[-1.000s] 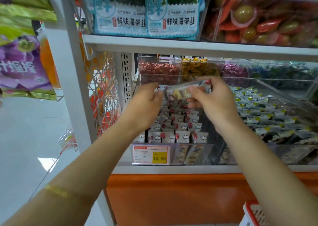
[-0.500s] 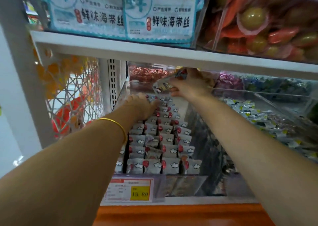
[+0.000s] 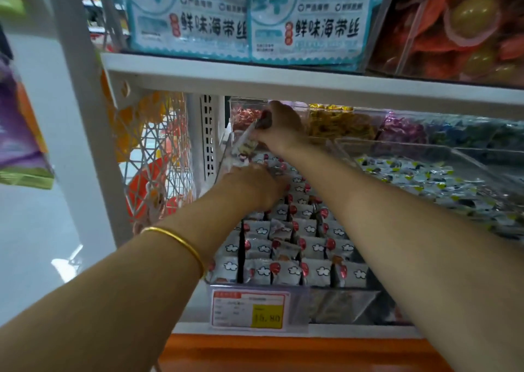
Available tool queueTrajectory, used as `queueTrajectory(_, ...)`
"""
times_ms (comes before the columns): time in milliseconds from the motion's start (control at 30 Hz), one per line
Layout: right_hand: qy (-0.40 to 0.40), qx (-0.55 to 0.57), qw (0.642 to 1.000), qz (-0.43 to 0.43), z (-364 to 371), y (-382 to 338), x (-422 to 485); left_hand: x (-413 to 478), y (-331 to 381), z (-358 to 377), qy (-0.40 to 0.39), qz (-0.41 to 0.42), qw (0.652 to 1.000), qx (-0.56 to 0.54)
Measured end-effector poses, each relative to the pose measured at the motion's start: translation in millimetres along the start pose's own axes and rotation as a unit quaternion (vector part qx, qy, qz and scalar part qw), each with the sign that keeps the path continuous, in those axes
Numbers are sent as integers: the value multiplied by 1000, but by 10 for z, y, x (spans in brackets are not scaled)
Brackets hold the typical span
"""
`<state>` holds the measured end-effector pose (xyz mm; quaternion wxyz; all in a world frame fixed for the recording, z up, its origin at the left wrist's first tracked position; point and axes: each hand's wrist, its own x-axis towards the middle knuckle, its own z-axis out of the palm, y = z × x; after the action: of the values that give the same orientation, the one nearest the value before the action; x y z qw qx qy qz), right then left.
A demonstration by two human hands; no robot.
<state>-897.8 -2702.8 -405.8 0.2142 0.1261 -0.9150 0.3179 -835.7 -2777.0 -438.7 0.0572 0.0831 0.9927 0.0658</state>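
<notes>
My right hand (image 3: 279, 126) reaches deep under the shelf and grips a small silvery snack packet (image 3: 246, 142), which hangs tilted over the far left end of a clear bin (image 3: 256, 286). Rows of white snack packets (image 3: 286, 247) with red marks stand upright in that bin. My left hand (image 3: 255, 186) rests on the back rows of those packets, its fingers hidden among them. A gold bangle sits on my left forearm.
A white shelf board (image 3: 283, 83) runs just above my hands, with blue seaweed packs (image 3: 249, 20) on it. A neighbouring clear bin (image 3: 411, 178) of blue-and-yellow packets lies to the right. A yellow price tag (image 3: 249, 310) hangs at the front. A wire mesh side panel (image 3: 153, 156) closes the left.
My right hand has carried the snack packet left and lower, toward the bin's back left end. My left hand has stayed on the back rows. The view has moved closer.
</notes>
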Motion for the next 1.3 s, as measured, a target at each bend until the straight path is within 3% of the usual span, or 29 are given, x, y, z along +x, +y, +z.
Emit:
queueTrajectory(100, -36, -61, 997, -32, 162, -19, 48, -100, 9, -3, 1, 11, 999, 41)
queueTrajectory(267, -163, -129, 977, -49, 323, 25, 68, -356, 6, -49, 24, 7, 985, 168)
queueTrajectory(433, -149, -114, 981, -44, 201, 87, 13, -716, -106, -61, 16, 26, 965, 261)
queueTrajectory(700, -196, -108, 973, -51, 166, 34, -149, -985, -256, 29, 86, 47, 976, 195)
queueTrajectory(867, -111, -87, 990, -25, 341, 25, -79, -986, -341, 150, 147, 73, 978, 129)
queueTrajectory(1067, -45, -179, 982, -32, 490, 49, -19, -1012, -363, 170, 203, 115, 965, 117)
queueTrajectory(1233, -155, -224, 962, -3, 520, 40, -3, -1012, -365, 180, 219, 126, 958, 133)
queueTrajectory(1300, -150, -187, 971, 1, 427, 25, -3, -1011, -366, 180, 228, 132, 955, 134)
